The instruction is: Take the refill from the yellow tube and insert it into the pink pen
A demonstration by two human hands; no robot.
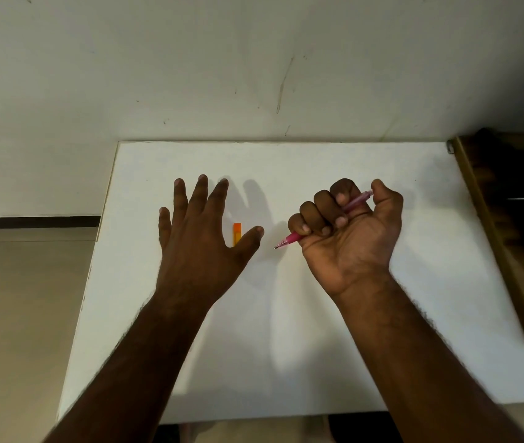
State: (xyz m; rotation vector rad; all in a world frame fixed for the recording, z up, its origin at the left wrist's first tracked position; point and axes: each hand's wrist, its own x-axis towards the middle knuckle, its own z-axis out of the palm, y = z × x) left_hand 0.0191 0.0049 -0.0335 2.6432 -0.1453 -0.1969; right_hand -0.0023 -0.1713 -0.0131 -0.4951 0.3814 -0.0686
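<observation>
White table (318,330): left hand (199,238) spread beside yellow tube (237,234); right hand (347,238) grips pink pen (291,239).

I have one view only, from the camera on my head, wide-angle, looking forward and steeply down onto the white table (286,314). The table fills the middle and lower picture; its far edge runs straight across just above the centre, with the wall rising beyond it. Off the table's left edge the floor shows, and off its right edge a brown piece of furniture (510,235). My forearms enter from the bottom, close to the lens.
</observation>
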